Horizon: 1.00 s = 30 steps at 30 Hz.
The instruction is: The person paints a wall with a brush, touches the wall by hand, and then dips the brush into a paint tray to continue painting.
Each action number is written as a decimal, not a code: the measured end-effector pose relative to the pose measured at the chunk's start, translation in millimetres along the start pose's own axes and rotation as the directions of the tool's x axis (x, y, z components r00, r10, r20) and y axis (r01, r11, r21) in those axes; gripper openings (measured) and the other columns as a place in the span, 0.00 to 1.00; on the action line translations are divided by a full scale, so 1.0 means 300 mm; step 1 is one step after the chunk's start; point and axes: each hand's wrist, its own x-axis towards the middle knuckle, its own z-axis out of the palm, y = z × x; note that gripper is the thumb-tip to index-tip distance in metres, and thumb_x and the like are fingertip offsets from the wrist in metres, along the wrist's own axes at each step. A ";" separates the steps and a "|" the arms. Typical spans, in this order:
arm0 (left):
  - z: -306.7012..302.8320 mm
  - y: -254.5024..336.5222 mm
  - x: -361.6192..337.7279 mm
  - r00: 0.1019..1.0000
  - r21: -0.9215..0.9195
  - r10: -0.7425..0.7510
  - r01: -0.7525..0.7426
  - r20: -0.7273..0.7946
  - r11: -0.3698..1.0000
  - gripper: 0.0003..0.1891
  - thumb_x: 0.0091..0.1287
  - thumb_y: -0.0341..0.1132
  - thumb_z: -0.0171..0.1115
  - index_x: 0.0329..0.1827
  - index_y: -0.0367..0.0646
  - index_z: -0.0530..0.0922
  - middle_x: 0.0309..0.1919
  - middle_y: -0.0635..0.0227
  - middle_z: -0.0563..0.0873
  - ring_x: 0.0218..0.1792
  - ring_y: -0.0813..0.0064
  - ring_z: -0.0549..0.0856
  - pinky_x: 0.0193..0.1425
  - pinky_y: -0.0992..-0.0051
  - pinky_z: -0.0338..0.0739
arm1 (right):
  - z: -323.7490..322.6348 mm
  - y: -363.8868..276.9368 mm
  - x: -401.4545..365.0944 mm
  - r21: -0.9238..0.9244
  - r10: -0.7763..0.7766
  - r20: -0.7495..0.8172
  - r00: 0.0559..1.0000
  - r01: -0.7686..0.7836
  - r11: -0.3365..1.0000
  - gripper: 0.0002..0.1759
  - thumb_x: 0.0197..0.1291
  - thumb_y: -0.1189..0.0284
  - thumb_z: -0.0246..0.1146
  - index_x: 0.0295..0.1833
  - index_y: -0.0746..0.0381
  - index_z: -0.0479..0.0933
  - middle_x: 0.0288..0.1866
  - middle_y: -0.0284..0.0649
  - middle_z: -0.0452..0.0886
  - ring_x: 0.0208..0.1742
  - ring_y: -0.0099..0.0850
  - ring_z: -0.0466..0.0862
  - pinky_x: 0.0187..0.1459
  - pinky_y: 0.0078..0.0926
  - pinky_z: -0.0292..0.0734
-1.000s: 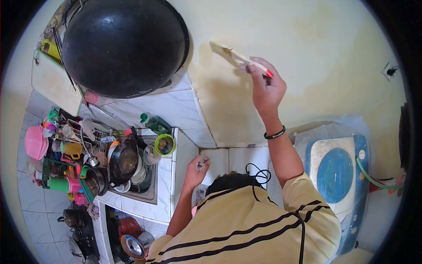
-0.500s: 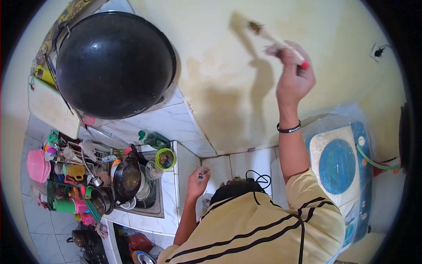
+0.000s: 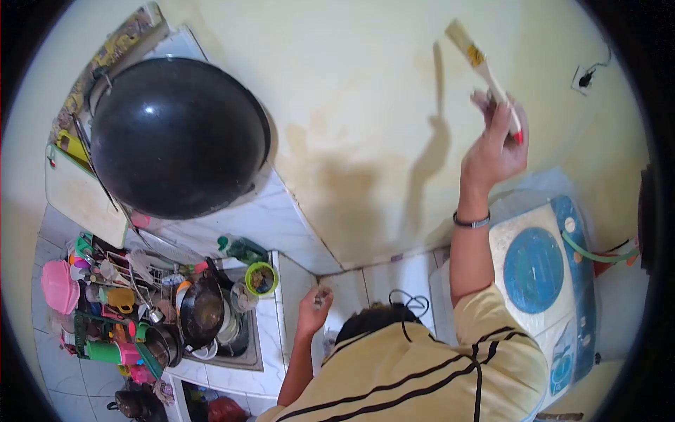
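Observation:
My right hand (image 3: 498, 144) is raised in front of the yellow wall (image 3: 337, 91), its fingers closed round the pale handle of a paintbrush (image 3: 492, 77). The brush has a red tip at the handle's end, and its bristles point up and to the left, near the wall; whether they touch it I cannot tell. A black band circles my right wrist. Lower down, near the counter's edge, my left hand (image 3: 316, 302) is curled, with something I cannot make out at its whitish fingers.
A big black wok (image 3: 179, 137) hangs at the upper left. Below it are a cutting board (image 3: 84, 193), a sink (image 3: 246, 357) with dishes and a pan, and a green cup (image 3: 261, 279). A blue-and-white washing machine (image 3: 534, 271) stands at the right, under a wall socket (image 3: 582, 81).
My right hand and the brush have moved right and a little down in the view. The brush now shows more sharply. The wok and counter sit lower in the view.

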 end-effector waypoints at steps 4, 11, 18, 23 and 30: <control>0.017 -0.041 0.019 1.000 0.027 -0.009 0.008 0.025 1.000 0.11 0.65 0.38 0.64 0.44 0.41 0.80 0.37 0.62 0.87 0.41 0.68 0.86 0.45 0.69 0.79 | -0.060 -0.029 -0.070 -0.149 0.125 0.039 0.991 -0.118 0.982 0.15 0.69 0.78 0.56 0.55 0.78 0.73 0.41 0.50 0.84 0.38 0.34 0.86 0.47 0.30 0.81; 0.030 -0.007 0.074 0.995 0.042 0.006 -0.011 0.096 0.999 0.16 0.66 0.41 0.64 0.51 0.41 0.80 0.41 0.61 0.87 0.45 0.66 0.86 0.49 0.67 0.78 | -0.216 -0.003 -0.219 -0.282 0.358 0.095 0.929 -0.319 0.905 0.14 0.68 0.77 0.58 0.54 0.75 0.76 0.39 0.43 0.84 0.38 0.27 0.84 0.45 0.24 0.78; 0.056 -0.027 0.120 0.987 0.018 0.156 -0.157 0.025 0.987 0.15 0.66 0.39 0.64 0.51 0.41 0.79 0.38 0.59 0.87 0.39 0.67 0.87 0.45 0.71 0.80 | -0.428 0.008 -0.345 -0.468 0.518 0.112 0.848 -0.415 0.780 0.13 0.67 0.76 0.60 0.51 0.73 0.77 0.40 0.40 0.82 0.35 0.25 0.82 0.41 0.24 0.80; 0.053 0.122 0.152 0.991 -0.184 0.100 -0.114 -0.084 0.976 0.15 0.65 0.38 0.66 0.52 0.42 0.79 0.28 0.65 0.85 0.31 0.76 0.84 0.41 0.75 0.78 | -0.597 0.009 -0.454 -0.475 0.647 0.053 0.761 -0.550 0.687 0.10 0.67 0.74 0.60 0.47 0.71 0.78 0.33 0.37 0.81 0.31 0.23 0.80 0.33 0.23 0.80; 0.043 0.232 0.187 0.943 -0.055 0.242 -0.260 -0.230 0.964 0.17 0.64 0.36 0.66 0.55 0.46 0.77 0.20 0.69 0.78 0.23 0.76 0.79 0.35 0.74 0.76 | -0.562 -0.142 -0.394 -0.731 0.690 -0.026 0.723 -0.485 0.480 0.10 0.65 0.71 0.63 0.39 0.69 0.80 0.28 0.37 0.81 0.28 0.25 0.79 0.33 0.25 0.75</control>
